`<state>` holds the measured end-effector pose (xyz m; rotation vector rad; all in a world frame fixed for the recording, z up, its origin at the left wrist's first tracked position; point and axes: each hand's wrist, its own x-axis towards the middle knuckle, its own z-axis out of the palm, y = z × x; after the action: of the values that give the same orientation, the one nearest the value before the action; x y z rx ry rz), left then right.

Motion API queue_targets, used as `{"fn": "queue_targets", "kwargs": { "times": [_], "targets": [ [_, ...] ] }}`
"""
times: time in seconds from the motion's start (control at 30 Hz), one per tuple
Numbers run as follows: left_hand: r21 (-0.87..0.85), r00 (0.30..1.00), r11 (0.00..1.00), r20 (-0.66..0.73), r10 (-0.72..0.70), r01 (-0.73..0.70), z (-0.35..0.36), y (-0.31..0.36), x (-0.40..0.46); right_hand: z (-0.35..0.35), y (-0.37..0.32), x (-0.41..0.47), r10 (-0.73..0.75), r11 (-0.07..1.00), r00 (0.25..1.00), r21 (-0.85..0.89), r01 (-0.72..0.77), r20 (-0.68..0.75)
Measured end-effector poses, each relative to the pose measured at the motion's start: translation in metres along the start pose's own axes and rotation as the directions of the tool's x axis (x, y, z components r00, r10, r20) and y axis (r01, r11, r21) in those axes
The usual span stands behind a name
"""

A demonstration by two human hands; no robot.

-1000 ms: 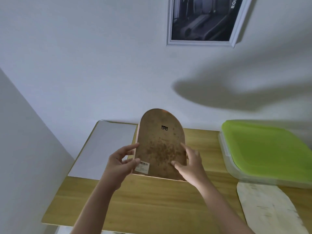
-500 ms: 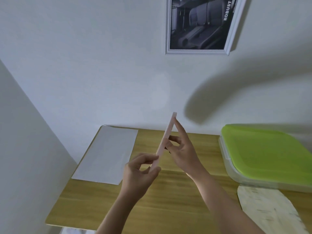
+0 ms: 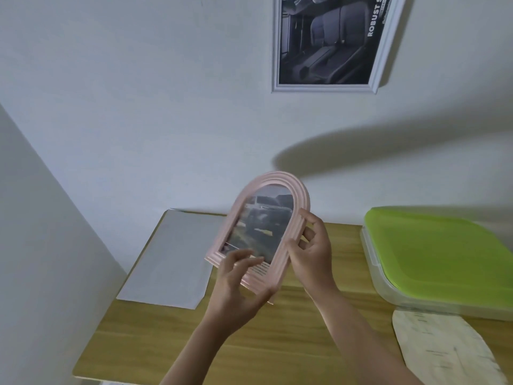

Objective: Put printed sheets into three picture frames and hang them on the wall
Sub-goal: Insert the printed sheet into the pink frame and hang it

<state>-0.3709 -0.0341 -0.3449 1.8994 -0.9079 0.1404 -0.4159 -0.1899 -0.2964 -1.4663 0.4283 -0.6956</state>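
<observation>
frame: pink arched frame (image 3: 273,209) held face-up over the table's (image 3: 305,343) back edge, print loaded
grip: left hand (image 3: 236,284) and right hand (image 3: 311,254) both closed on it
step: front is checked
next: hanging near white frame (image 3: 327,43); hanger needs locating

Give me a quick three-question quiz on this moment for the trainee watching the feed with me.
1. True or false: the pink arched frame already holds a printed picture.
2. Which hand grips the frame's right edge? A) left hand B) right hand C) neither
3. Fill in: the container on the table has a ____ lid.

Key:
1. True; a photo shows through the arched opening.
2. B; the left hand holds the bottom edge, with its fingers across the front.
3. Green.
</observation>
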Motion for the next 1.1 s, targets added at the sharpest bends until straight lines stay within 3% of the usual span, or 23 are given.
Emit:
{"fn": "queue_targets", "kwargs": {
  "times": [0.13, 0.23, 0.3, 0.43, 0.5, 0.6, 0.73, 0.87, 0.97, 1.1],
  "targets": [
    [-0.039, 0.945, 0.957, -0.151, -0.291, 0.288, -0.023, -0.016, 0.014, -0.003, -0.006, 0.004, -0.041, 0.998, 0.999, 0.049, 0.042, -0.011],
    [-0.266, 0.884, 0.869, -0.099, -0.456, 0.418, -0.045, -0.031, 0.022, -0.003, -0.009, 0.004, -0.048, 0.997, 0.999, 0.053, 0.048, -0.005],
    [-0.441, 0.872, 0.792, -0.042, -0.488, 0.422, -0.052, -0.037, 0.022, -0.002, -0.007, 0.005, -0.047, 0.998, 0.999, 0.051, 0.048, -0.016],
    [-0.501, 0.877, 0.749, 0.044, -0.479, 0.434, -0.058, -0.048, 0.019, 0.002, -0.006, 0.011, -0.019, 1.000, 1.000, 0.024, 0.020, -0.024],
    [-0.591, 0.863, 0.655, 0.155, -0.480, 0.470, -0.062, -0.056, 0.019, 0.002, -0.008, 0.013, -0.007, 1.000, 1.000, 0.014, 0.007, -0.006],
    [-0.708, 0.814, 0.456, 0.300, -0.497, 0.539, -0.071, -0.069, 0.022, 0.003, -0.014, 0.020, 0.045, 0.996, 0.994, 0.073, -0.052, 0.099],
    [-0.789, 0.786, 0.330, 0.288, -0.547, 0.519, -0.087, -0.080, 0.033, 0.010, -0.014, 0.018, 0.121, 0.984, 0.953, 0.091, -0.151, 0.278],
    [-0.796, 0.797, 0.350, 0.253, -0.548, 0.493, -0.121, -0.087, 0.054, 0.049, -0.002, 0.009, 0.005, 1.000, 0.956, -0.011, -0.001, 0.292],
    [-0.785, 0.836, 0.448, 0.155, -0.526, 0.427, -0.156, -0.091, 0.079, 0.091, -0.007, 0.022, -0.098, 0.991, 0.969, -0.070, 0.116, 0.225],
    [-0.750, 0.920, 0.597, 0.036, -0.391, 0.283, -0.211, -0.085, 0.134, 0.139, -0.042, 0.063, -0.284, 0.948, 0.949, -0.109, 0.299, 0.138]
  ]
}}
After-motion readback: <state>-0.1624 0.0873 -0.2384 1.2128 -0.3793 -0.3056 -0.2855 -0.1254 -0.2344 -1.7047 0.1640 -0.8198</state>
